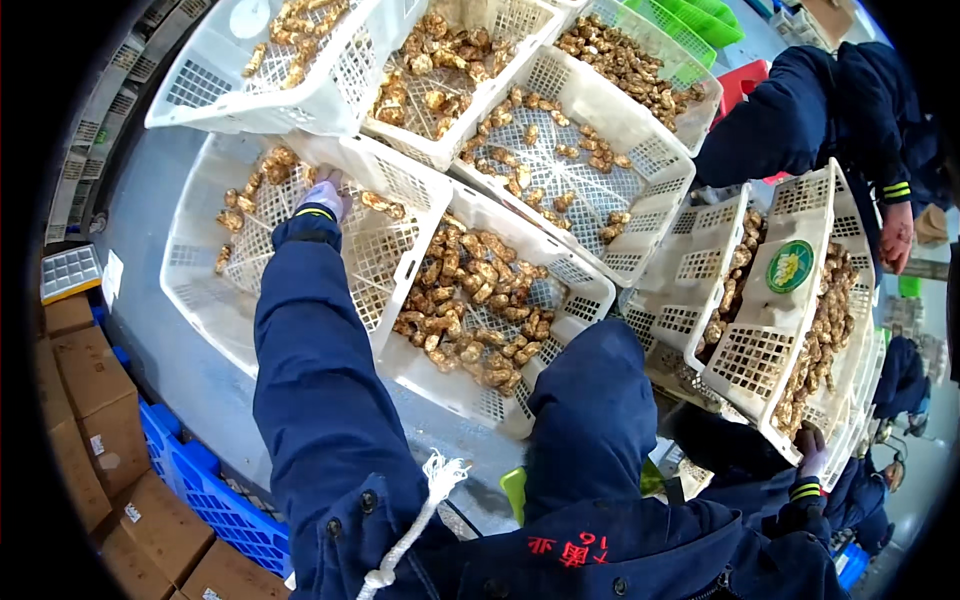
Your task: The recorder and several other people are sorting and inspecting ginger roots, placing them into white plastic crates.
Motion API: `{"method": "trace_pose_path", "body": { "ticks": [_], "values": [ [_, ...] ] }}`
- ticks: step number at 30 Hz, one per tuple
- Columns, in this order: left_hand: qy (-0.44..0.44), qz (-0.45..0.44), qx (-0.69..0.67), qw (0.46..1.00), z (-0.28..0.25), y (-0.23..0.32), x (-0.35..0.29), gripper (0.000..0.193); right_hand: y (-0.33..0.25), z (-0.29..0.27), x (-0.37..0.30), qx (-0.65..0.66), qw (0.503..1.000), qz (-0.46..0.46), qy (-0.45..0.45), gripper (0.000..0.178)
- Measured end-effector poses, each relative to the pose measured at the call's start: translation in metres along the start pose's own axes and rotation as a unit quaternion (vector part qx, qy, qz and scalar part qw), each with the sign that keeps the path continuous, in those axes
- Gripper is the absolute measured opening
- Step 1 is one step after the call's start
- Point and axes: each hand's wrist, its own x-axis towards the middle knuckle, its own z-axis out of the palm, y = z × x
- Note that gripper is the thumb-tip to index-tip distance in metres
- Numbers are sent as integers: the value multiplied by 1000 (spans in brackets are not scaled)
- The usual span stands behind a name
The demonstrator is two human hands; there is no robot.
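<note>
My left hand (326, 192), in a pale glove, reaches down into a white plastic crate (200, 290) at the left. Its fingers look stretched out, beside a few brown, knobbly mushrooms (278, 163) near the far wall; the fingertips are partly hidden. My right hand (812, 452) is at the near edge of a tilted white crate (752, 362) with a round green label. Those fingers are curled in by the rim, beside more mushrooms (815, 345); whether they hold anything is too small to tell. Between my arms, another crate holds a heap of mushrooms (470, 295).
More white crates (640, 240) with mushrooms stand close together at the far side, one (335, 90) overhanging the left crate. Another person's hand (897, 237) hangs at the right. Cardboard boxes (105, 370) and a blue plastic pallet (215, 490) line the left. My knee (590, 400) rises beside the middle crate.
</note>
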Motion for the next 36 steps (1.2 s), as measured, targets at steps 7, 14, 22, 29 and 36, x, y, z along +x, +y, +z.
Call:
{"method": "trace_pose_path", "body": {
  "ticks": [7,14,22,29,36],
  "values": [
    [87,-12,45,995,24,-32,1,49,-9,8,4,-14,1000,-1,-14,31],
    [54,-34,-34,997,-10,2,-25,27,5,0,4,-1,1000,-11,-16,29],
    [49,-184,-69,979,6,18,-2,61,-8,4,-4,10,1000,4,-1,28],
    [91,-147,-285,943,20,-35,0,37,-33,19,-13,-3,1000,19,0,29],
    [8,126,-772,623,-72,51,-130,30,8,6,3,45,999,-13,7,27]
  ]
}}
